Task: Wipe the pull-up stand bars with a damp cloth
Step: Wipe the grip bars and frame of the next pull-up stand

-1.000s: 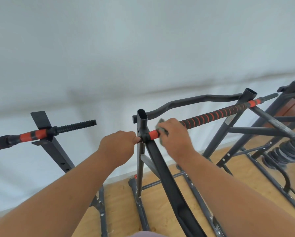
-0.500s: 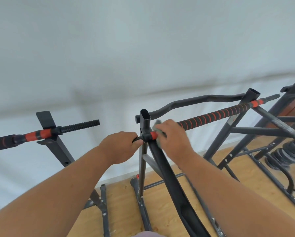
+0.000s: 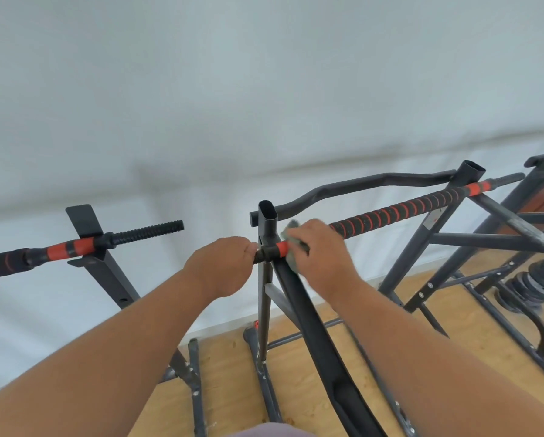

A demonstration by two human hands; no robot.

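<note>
Cloth [image 3: 291,247] handling is simple: we judge it soft, light and damp, best bunched in the palm and wrapped around the bar [image 3: 400,211]. Our right hand [image 3: 322,257] clenches it against the orange band beside the upright post [image 3: 267,228]; our left hand [image 3: 225,266] grips the bar's stub end. Compared with a second ago, the cloth has slid from the striped grip toward the post.

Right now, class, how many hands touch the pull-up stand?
2. The left hand grips the bar's stub end beside the upright post; the right hand presses the cloth on the bar.
</note>
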